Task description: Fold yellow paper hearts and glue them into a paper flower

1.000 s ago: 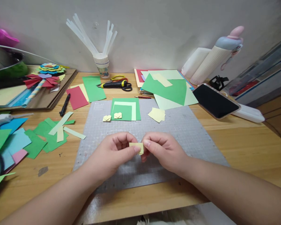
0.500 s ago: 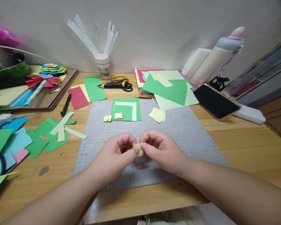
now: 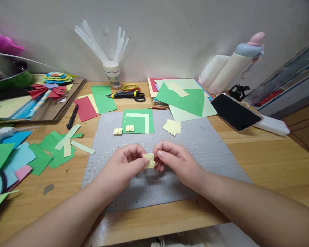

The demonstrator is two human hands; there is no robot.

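Above the cutting mat, my left hand pinches a small folded pale yellow paper, its thumb on the front. Creases and small folded flaps show along the paper's right side. My right hand is at that side, fingers loosely curled and thumb off the paper. Whether its fingertips still touch the edge is unclear. Farther back are two small folded paper hearts, one on the mat and the other on layered green paper squares. Loose pale yellow paper pieces lie to the right.
Green paper scraps and strips lie left, near a black pen. Scissors and a utility knife are at the back, by cups holding straws. A phone and a bottle stand right.
My right thumb has come off the folded paper, and more of the paper's right side shows. My left hand has moved slightly left with the paper.
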